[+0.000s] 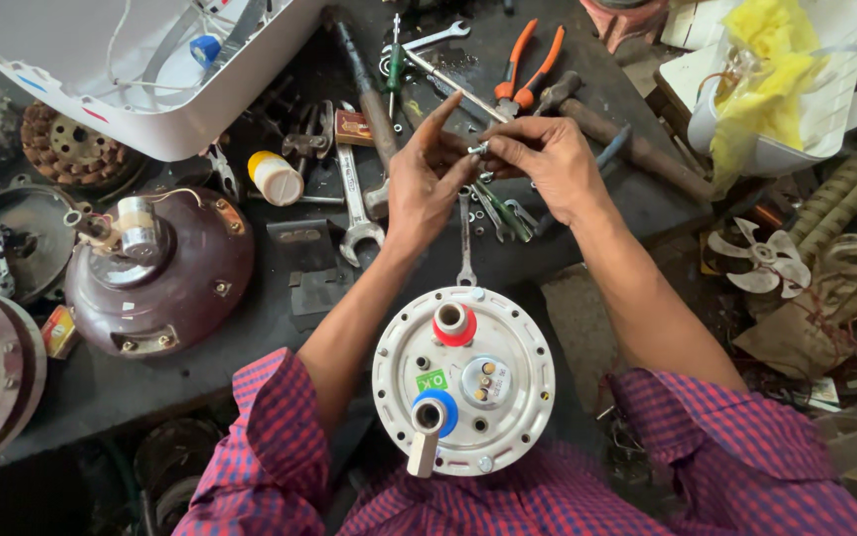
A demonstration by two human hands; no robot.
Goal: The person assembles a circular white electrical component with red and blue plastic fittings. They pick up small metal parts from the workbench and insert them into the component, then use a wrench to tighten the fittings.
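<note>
Both hands meet above the far middle of the dark tabletop (250, 328). The right hand (548, 164) has its fingers pinched closed on a small metal part (478, 149), probably a nut or a screw, though it is too small to tell which. The left hand (427, 184) is half open: its forefinger points away, while the thumb and the other fingers curl toward the same small part and touch it or lie just beside it.

Near the person, against the checked shirt, lies a round white flange plate (463, 382), face up. It carries 2 pipe stubs, 1 with a red collar (454, 325) on the far side and 1 with a blue collar (433, 412) on the near side, with a small metal terminal boss between them. Several holes around its rim look empty, and no hand touches it.

Judging from this, work on the plate is at an early or middle stage: the plate sits apart from any housing, the fastener is only being handled, and nothing is being driven into the plate yet.

Beyond and under the hands lie open-end spanners (354, 203), orange-handled pliers (530, 65) and a hammer (597, 124). To the left stands a maroon dome-shaped motor housing (175, 283), and a white appliance casing (131, 79) lies at the far left.
</note>
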